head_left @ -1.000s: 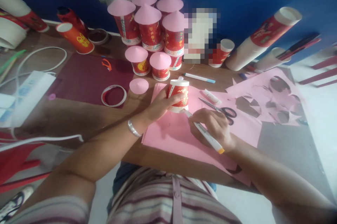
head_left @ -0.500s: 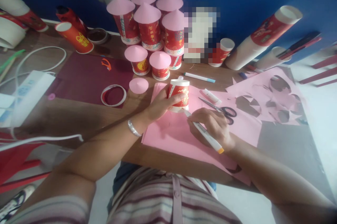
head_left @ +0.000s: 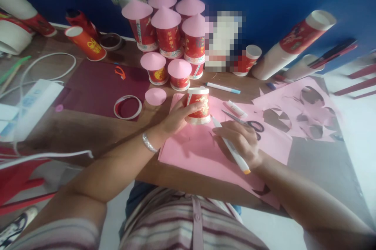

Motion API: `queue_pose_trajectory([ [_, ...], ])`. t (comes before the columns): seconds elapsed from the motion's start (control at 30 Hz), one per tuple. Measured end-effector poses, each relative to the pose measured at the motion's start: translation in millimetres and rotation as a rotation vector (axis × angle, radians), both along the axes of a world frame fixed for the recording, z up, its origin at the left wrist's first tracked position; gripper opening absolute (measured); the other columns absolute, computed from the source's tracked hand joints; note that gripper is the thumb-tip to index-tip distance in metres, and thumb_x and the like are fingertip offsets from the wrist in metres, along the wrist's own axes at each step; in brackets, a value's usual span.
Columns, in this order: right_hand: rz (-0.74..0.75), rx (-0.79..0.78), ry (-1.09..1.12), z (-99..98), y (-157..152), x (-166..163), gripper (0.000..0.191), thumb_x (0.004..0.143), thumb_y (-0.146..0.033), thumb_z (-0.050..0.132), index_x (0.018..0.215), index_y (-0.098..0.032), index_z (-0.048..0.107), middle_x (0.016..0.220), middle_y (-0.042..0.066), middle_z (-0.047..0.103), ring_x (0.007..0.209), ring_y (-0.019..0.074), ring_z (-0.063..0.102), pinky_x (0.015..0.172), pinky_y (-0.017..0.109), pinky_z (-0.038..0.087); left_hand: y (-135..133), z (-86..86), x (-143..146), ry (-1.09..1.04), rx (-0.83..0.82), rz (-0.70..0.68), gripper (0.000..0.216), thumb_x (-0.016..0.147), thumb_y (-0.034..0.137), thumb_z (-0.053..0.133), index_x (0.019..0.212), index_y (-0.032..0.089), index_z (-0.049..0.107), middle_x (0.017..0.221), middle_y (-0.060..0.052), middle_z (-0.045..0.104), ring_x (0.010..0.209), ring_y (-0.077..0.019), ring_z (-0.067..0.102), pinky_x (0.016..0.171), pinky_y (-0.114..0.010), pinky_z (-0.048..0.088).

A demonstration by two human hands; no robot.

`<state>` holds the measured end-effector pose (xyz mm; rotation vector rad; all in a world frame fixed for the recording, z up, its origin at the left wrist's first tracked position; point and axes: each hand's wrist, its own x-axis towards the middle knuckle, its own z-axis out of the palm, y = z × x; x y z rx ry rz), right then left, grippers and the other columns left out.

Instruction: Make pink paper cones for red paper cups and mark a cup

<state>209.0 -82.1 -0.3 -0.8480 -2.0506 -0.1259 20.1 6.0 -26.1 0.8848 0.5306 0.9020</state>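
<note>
My left hand [head_left: 180,114] is wrapped round a red paper cup [head_left: 199,111] with gold print and white rims, its thumb across the front. The cup is over a stack of pink paper [head_left: 182,148]. In my right hand [head_left: 242,140] is a white marker [head_left: 233,152] with an orange end; its tip points at the cup's lower right edge, seemingly just apart from it. Scissors [head_left: 255,126] and a white glue stick [head_left: 235,108] lie beyond my right hand. A small pink paper cone [head_left: 156,96] lies left of the cup.
Several red cups with pink cone tops [head_left: 166,19] stand at the back. Cut pink scraps [head_left: 286,103] and a tall cup stack [head_left: 290,52] are right. A tape roll [head_left: 128,107] rests on dark red paper [head_left: 96,89]; a white cable [head_left: 47,55] and power strip [head_left: 35,105] lie left.
The marker tip has moved from the cup's lower rim a little up and right, off the edge. The cup has shifted slightly left in my left hand, its print turned a little.
</note>
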Motion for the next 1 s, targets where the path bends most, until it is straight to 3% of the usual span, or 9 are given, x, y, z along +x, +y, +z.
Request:
queue_pose_trajectory([
  [0.23, -0.018, -0.045, 0.015, -9.5, 4.3, 6.1, 0.035, 0.098, -0.016, 0.064, 0.132, -0.023, 0.059, 0.098, 0.006, 0.074, 0.084, 0.0225, 0.075, 0.079, 0.046, 0.066, 2.7, -2.4, -0.7, -0.067, -0.051, 0.032, 0.029, 0.087, 0.033, 0.079, 0.111, 0.02, 0.069, 0.102, -0.003, 0.072, 0.097, -0.0179, 0.07, 0.094, -0.034, 0.056],
  [0.5, 0.045, -0.014, -0.011, 1.0, -2.7, -0.1, 0.03, 0.096, -0.019, 0.068, 0.126, -0.017, 0.066, 0.084, 0.003, 0.068, 0.066, 0.0164, 0.066, 0.055, 0.029, 0.056, -0.5, 3.8, 0.9, 0.032, 0.026, 0.016, 0.031, 0.083, 0.038, 0.082, 0.102, 0.017, 0.07, 0.093, -0.004, 0.071, 0.088, -0.0178, 0.068, 0.083, -0.031, 0.055],
  [0.63, 0.05, -0.008, 0.007, 4.6, -4.6, -4.1, 0.028, 0.091, -0.007, 0.069, 0.118, -0.015, 0.065, 0.082, 0.003, 0.07, 0.066, 0.015, 0.068, 0.057, 0.027, 0.059, 0.9, -2.4, -0.3, 0.074, 0.068, 0.0, 0.035, 0.085, 0.04, 0.081, 0.109, 0.018, 0.07, 0.098, -0.006, 0.07, 0.091, -0.0184, 0.068, 0.085, -0.032, 0.054],
  [0.77, 0.037, -0.045, -0.015, 5.5, -4.8, -5.4, 0.025, 0.092, -0.007, 0.068, 0.115, -0.017, 0.063, 0.079, 0.001, 0.07, 0.066, 0.0148, 0.069, 0.058, 0.027, 0.06, 1.3, -7.4, -1.1, 0.093, 0.098, -0.003, 0.038, 0.087, 0.039, 0.08, 0.116, 0.018, 0.068, 0.105, -0.007, 0.07, 0.097, -0.0192, 0.067, 0.09, -0.034, 0.054],
  [1.0, 0.037, -0.059, -0.016, 4.9, -5.0, -5.0, 0.03, 0.091, -0.007, 0.07, 0.117, -0.017, 0.062, 0.08, 0.001, 0.071, 0.067, 0.0152, 0.07, 0.059, 0.027, 0.061, 0.3, -5.4, -0.6, 0.108, 0.107, -0.005, 0.036, 0.086, 0.04, 0.08, 0.112, 0.019, 0.067, 0.104, -0.007, 0.07, 0.095, -0.0193, 0.068, 0.086, -0.032, 0.054],
])
